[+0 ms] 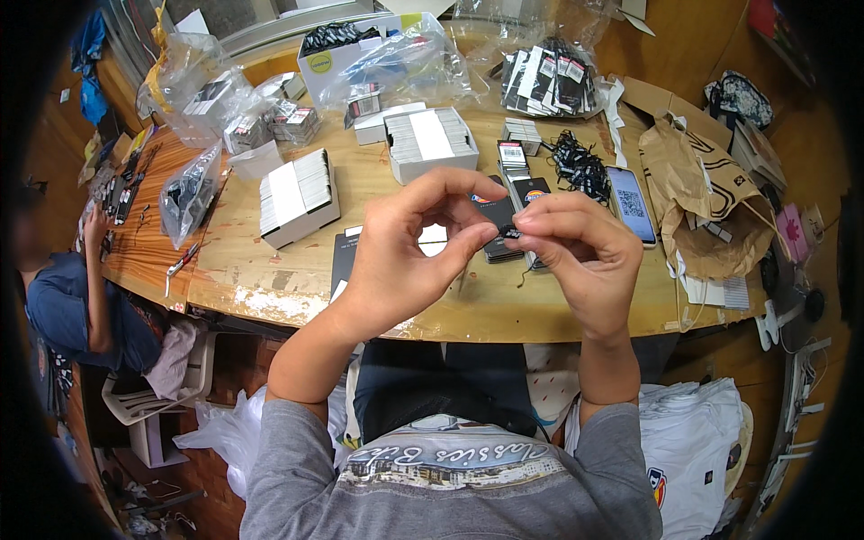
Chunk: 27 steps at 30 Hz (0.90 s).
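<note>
My left hand [405, 238] and my right hand [580, 247] are raised close together over the near middle of the table. A small black tag string [511, 232] with a plastic end is pinched between my right thumb and fingertips, and a thin end dangles below. The left thumb meets a curled finger beside it, the index finger reaching out above; whatever lies in that pinch is hidden. Beyond the fingertips lie stacked black hang tags [496, 216], partly covered by my hands. A dark tangle of tag strings [580, 165] sits past my right hand.
White boxes packed with cards [300, 198] [432, 142] stand on the table [234, 279]. A phone [633, 207] and an open paper bag [697, 180] are at right. Plastic bags [189, 193] and bagged tags [549, 81] lie farther off. Another person [85, 306] works at left.
</note>
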Available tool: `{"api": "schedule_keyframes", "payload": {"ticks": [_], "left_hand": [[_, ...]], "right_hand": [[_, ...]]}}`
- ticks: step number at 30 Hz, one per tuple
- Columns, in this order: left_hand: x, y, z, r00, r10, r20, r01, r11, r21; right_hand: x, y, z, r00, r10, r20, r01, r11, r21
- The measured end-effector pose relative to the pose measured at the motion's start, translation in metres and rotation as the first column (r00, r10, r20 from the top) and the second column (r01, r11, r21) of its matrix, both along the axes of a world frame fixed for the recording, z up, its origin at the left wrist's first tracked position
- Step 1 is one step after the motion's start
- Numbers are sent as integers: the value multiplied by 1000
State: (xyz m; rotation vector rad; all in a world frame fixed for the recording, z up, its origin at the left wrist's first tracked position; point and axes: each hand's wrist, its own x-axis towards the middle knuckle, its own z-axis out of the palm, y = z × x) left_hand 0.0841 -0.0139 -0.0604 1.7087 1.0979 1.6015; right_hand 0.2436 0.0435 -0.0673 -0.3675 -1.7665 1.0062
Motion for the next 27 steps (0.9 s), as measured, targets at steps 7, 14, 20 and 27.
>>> {"api": "schedule_keyframes", "payload": {"ticks": [7, 14, 20, 27], "left_hand": [[0, -2, 1, 995, 15, -104, -14, 1000, 11], [7, -1, -6, 994, -103, 29, 102, 995, 19], [45, -24, -65, 677, -482, 556, 542, 838, 67], [56, -69, -123, 246, -110, 963, 906, 378, -188]], "right_hand": [[1, -2, 0, 999, -47, 25, 44, 993, 108], [7, -14, -2, 998, -56, 8, 55, 998, 42], [31, -47, 9, 984, -169, 64, 144, 948, 284], [21, -34, -24, 776, -129, 618, -127, 927, 353]]}}
